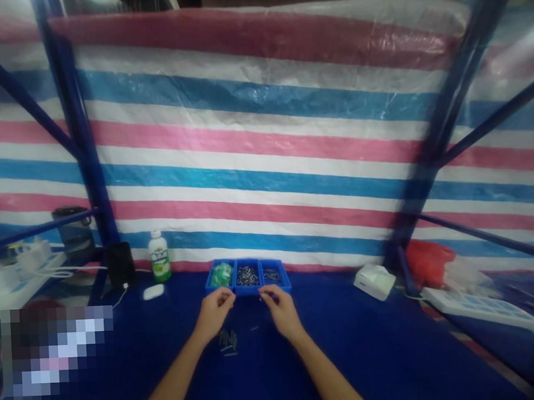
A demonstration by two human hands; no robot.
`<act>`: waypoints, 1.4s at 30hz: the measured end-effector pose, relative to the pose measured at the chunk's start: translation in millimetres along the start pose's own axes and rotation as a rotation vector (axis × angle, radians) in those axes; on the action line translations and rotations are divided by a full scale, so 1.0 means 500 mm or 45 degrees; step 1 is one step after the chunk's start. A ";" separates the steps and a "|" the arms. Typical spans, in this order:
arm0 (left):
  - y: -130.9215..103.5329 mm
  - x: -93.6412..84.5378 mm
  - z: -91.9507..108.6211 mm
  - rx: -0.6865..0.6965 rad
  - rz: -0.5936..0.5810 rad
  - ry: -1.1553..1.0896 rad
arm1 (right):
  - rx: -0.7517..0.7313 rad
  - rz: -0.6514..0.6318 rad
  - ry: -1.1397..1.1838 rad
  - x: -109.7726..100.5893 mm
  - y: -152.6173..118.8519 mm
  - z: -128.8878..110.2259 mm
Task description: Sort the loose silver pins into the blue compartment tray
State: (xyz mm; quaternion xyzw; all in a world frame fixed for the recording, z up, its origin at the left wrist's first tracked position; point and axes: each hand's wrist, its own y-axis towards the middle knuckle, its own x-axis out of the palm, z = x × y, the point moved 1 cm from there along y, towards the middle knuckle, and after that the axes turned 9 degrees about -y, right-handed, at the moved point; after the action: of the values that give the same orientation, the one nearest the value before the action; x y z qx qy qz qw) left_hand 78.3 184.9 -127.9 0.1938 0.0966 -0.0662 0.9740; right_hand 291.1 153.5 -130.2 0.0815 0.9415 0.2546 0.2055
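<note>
Three joined blue bins [248,291] stand at the back of the blue table. Green pieces [222,274] fill the left bin, small dark and silvery parts [248,276] the middle one, and thin dark pins [272,275] the right one. My left hand [217,309] is closed in a pinch just in front of the left bin. Before the right bin, my right hand [280,308] also pinches, a tiny pale speck showing at its fingertips. What either hand holds is too small to name. Several thin pins [228,341] lie loose on the table between my forearms.
A white-and-green bottle [159,256], a white case [153,292] and a black device [120,264] stand at the back left. Rightward are a tissue pack [374,281], a red bag [429,262] and a power strip [482,310]. Blue posts and a striped sheet [256,165] bound the table.
</note>
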 end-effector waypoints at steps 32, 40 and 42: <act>-0.160 -0.031 0.008 -0.093 -0.594 0.982 | -0.208 -0.602 -0.495 0.009 -0.038 0.001; -0.130 0.085 0.010 0.138 -0.726 0.973 | 0.172 -0.263 0.142 0.011 -0.014 0.012; -0.114 0.091 0.011 0.178 -0.765 0.954 | 0.258 -0.217 0.337 0.010 -0.005 0.019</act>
State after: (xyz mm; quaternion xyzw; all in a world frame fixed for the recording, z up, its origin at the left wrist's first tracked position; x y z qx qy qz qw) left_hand 114.1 126.6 -153.6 0.2327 0.4877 -0.2765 0.7947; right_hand 290.6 157.0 -140.6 -0.0124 0.9846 0.1487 0.0914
